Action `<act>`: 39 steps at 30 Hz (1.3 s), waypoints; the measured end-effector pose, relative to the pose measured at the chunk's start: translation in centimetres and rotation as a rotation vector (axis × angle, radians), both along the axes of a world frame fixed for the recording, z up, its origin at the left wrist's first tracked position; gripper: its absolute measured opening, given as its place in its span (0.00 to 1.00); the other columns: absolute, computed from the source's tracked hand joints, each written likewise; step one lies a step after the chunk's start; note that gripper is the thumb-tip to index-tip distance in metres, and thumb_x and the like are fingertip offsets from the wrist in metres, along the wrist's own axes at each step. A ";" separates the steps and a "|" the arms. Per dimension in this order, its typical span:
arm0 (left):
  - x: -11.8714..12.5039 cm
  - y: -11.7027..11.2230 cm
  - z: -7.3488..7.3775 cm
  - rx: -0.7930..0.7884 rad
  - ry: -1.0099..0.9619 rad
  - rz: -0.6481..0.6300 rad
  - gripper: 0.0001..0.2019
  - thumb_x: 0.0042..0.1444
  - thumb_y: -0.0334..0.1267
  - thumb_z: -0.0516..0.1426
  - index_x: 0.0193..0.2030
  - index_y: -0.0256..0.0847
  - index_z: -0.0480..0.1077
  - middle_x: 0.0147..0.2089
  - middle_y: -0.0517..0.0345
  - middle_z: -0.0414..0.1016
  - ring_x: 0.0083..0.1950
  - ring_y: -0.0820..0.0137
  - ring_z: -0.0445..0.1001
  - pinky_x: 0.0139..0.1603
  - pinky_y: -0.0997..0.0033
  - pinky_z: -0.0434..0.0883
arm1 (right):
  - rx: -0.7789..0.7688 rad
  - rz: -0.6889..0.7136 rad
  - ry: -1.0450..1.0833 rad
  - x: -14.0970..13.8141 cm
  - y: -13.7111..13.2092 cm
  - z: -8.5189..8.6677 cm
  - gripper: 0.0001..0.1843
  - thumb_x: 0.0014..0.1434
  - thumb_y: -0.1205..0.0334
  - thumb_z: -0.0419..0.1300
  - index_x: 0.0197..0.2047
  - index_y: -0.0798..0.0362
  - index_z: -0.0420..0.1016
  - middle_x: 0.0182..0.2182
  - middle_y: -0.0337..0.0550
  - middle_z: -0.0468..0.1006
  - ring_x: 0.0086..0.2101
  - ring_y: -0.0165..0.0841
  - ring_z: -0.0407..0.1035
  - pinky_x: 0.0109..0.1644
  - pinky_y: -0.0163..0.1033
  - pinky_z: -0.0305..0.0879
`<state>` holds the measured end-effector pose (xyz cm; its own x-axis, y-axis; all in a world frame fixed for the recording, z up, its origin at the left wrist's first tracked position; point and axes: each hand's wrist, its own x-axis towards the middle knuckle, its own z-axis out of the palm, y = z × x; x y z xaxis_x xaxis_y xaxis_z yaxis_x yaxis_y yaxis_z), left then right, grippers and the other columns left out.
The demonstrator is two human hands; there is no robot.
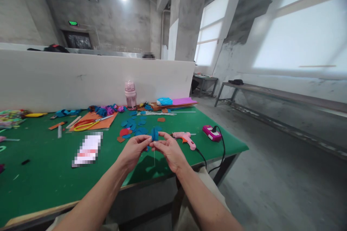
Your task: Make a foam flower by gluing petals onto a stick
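Both my hands meet above the front edge of the green table (48, 177). My left hand (134, 151) and my right hand (169, 151) pinch a small blue felt flower (155, 134) between their fingertips. A thin wire stem (154, 157) hangs straight down from the flower between the two hands. Loose blue felt petals (134, 124) and a few orange scraps lie on the table just beyond my hands. A pink glue gun (186, 138) rests right of my right hand.
A magenta power adapter (211, 133) with a black cable sits near the table's right corner. Yellow-handled scissors (86, 123) lie on an orange sheet (104, 122). A pink bottle (130, 95) stands by the white partition (81, 79). Felt sheets are stacked at the back right.
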<state>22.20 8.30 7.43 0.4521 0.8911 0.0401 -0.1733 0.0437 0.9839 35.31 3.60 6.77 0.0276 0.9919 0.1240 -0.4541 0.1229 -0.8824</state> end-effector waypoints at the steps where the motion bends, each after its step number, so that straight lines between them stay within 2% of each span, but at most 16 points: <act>1: 0.0 0.0 0.0 -0.005 -0.004 -0.002 0.11 0.42 0.42 0.61 0.28 0.35 0.72 0.24 0.57 0.71 0.26 0.75 0.67 0.29 0.75 0.63 | -0.003 0.004 -0.001 0.0 0.0 0.0 0.21 0.43 0.64 0.64 0.41 0.55 0.65 0.24 0.38 0.76 0.26 0.28 0.69 0.39 0.36 0.63; 13: 0.0 -0.1 0.3 -0.035 -0.061 -0.005 0.09 0.41 0.40 0.62 0.27 0.35 0.73 0.22 0.60 0.69 0.25 0.77 0.66 0.30 0.75 0.63 | -0.025 0.084 0.070 0.0 0.0 -0.1 0.18 0.40 0.64 0.66 0.35 0.55 0.66 0.24 0.39 0.77 0.26 0.27 0.70 0.36 0.34 0.63; 20: -0.3 0.1 0.6 -0.040 -0.082 0.034 0.13 0.41 0.39 0.63 0.35 0.36 0.75 0.28 0.56 0.73 0.26 0.77 0.66 0.30 0.75 0.63 | -0.042 0.116 0.038 0.0 -0.2 -0.1 0.16 0.41 0.64 0.66 0.35 0.57 0.69 0.26 0.40 0.77 0.26 0.26 0.69 0.37 0.33 0.62; 25: -0.7 -0.1 1.6 -0.012 -0.049 0.087 0.17 0.40 0.39 0.63 0.40 0.37 0.74 0.31 0.55 0.74 0.29 0.76 0.66 0.31 0.76 0.63 | -0.080 0.111 0.042 0.0 -0.1 -0.2 0.17 0.39 0.63 0.67 0.34 0.56 0.68 0.24 0.41 0.77 0.25 0.26 0.69 0.37 0.33 0.62; 28: -0.9 0.0 1.9 0.017 -0.132 0.159 0.19 0.42 0.39 0.62 0.43 0.38 0.72 0.31 0.57 0.73 0.30 0.77 0.66 0.32 0.78 0.63 | -0.096 0.088 0.065 0.0 0.0 -0.3 0.18 0.39 0.64 0.67 0.34 0.55 0.66 0.24 0.40 0.77 0.24 0.26 0.69 0.36 0.34 0.62; 30: -1.0 0.2 1.6 -0.008 -0.160 0.190 0.18 0.42 0.39 0.62 0.42 0.38 0.72 0.31 0.58 0.72 0.29 0.78 0.66 0.30 0.78 0.63 | -0.081 0.078 0.075 0.0 0.0 -0.2 0.18 0.39 0.64 0.67 0.34 0.55 0.65 0.24 0.40 0.77 0.24 0.26 0.69 0.36 0.34 0.62; 35: -0.7 0.2 0.7 -0.088 -0.020 -0.024 0.12 0.41 0.40 0.62 0.32 0.35 0.73 0.27 0.58 0.70 0.26 0.78 0.66 0.27 0.77 0.60 | -0.052 0.069 0.093 0.0 0.0 -0.1 0.17 0.40 0.64 0.66 0.33 0.54 0.65 0.24 0.38 0.77 0.25 0.27 0.69 0.36 0.34 0.62; 39: -0.5 -0.2 0.9 -0.085 0.006 -0.069 0.10 0.41 0.39 0.62 0.30 0.35 0.72 0.25 0.59 0.70 0.26 0.77 0.65 0.27 0.76 0.60 | -0.043 0.068 0.094 0.1 -0.1 0.0 0.17 0.40 0.64 0.66 0.32 0.54 0.64 0.23 0.37 0.76 0.25 0.27 0.68 0.35 0.34 0.62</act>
